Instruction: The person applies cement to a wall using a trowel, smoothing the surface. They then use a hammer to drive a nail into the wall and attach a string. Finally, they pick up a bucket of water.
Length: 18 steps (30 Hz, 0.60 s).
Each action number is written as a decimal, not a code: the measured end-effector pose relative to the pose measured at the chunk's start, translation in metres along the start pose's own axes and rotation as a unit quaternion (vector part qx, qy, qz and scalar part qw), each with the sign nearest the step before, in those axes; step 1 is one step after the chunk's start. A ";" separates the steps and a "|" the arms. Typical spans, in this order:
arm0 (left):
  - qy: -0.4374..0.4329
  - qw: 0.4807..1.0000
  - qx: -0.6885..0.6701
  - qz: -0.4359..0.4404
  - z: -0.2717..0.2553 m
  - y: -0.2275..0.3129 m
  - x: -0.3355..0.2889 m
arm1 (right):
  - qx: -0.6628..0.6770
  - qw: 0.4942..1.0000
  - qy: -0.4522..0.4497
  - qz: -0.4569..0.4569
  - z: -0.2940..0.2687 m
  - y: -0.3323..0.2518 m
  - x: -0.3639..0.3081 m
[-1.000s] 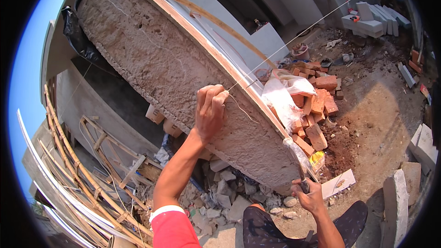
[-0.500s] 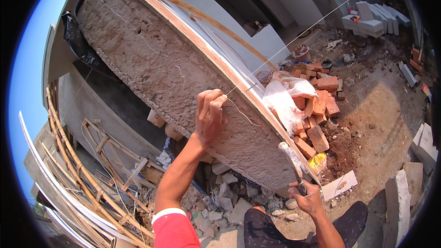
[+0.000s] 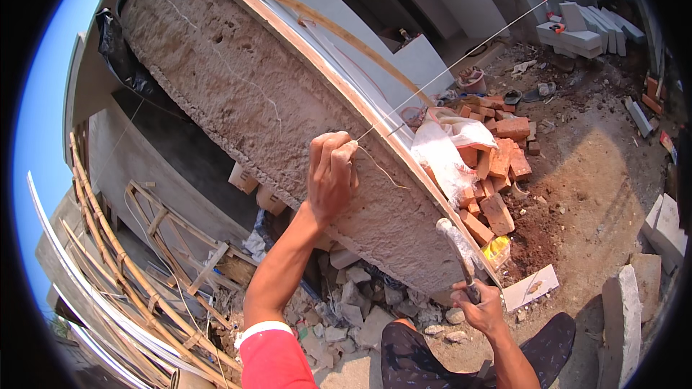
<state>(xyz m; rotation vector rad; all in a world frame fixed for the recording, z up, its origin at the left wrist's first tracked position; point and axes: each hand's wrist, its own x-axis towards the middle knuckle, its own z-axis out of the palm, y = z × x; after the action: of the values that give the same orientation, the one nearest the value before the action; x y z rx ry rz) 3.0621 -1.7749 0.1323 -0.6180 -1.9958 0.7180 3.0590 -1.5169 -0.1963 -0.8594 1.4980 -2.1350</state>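
Observation:
A rough mortar-covered wall top (image 3: 238, 94) slants across the view below me. Over its middle, my left hand (image 3: 331, 173) pinches a thin white string (image 3: 432, 83) between thumb and fingertips. The string runs taut from there to the upper right, and its loose tail (image 3: 382, 167) trails over the mortar. At the near end of the wall, my right hand (image 3: 481, 310) is closed round the dark handle of a mortar-crusted hand tool (image 3: 461, 253). Its pale, rounded end points up and away; the angle hides whether it is a trowel or a hammer.
Beyond the wall's right edge lie a heap of red bricks (image 3: 497, 212) and a white sack (image 3: 443, 166). Rubble (image 3: 353, 306) lies left of my legs. Bamboo poles (image 3: 119, 259) stand at left. Grey blocks (image 3: 577, 36) are stacked at the far right, with slabs (image 3: 621, 324) nearer.
My left hand is slightly higher in the view, still pinching the string. My right hand keeps the tool in nearly the same place. The view has shifted a little.

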 end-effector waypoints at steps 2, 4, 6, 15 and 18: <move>0.002 1.000 -0.001 -0.004 0.000 0.001 0.000 | 0.004 1.000 0.005 -0.010 0.001 0.000 0.000; 0.003 1.000 0.010 -0.009 -0.001 0.002 0.001 | 0.002 1.000 0.005 -0.014 0.002 -0.002 -0.001; 0.007 0.999 0.034 -0.011 -0.002 0.004 0.003 | -0.003 1.000 0.008 -0.023 0.002 -0.005 -0.002; 0.005 0.998 0.059 -0.023 -0.006 0.008 0.006 | -0.074 0.930 0.005 -0.361 0.011 -0.052 0.052; 0.006 0.998 0.067 -0.017 -0.006 0.008 0.008 | -0.076 0.927 0.035 -0.365 0.029 -0.060 0.079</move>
<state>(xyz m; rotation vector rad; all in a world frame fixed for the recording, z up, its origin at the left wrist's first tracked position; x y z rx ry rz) 3.0647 -1.7629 0.1340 -0.5072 -1.9245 0.8168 3.0227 -1.5653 -0.1131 -1.6176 1.5491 -2.5832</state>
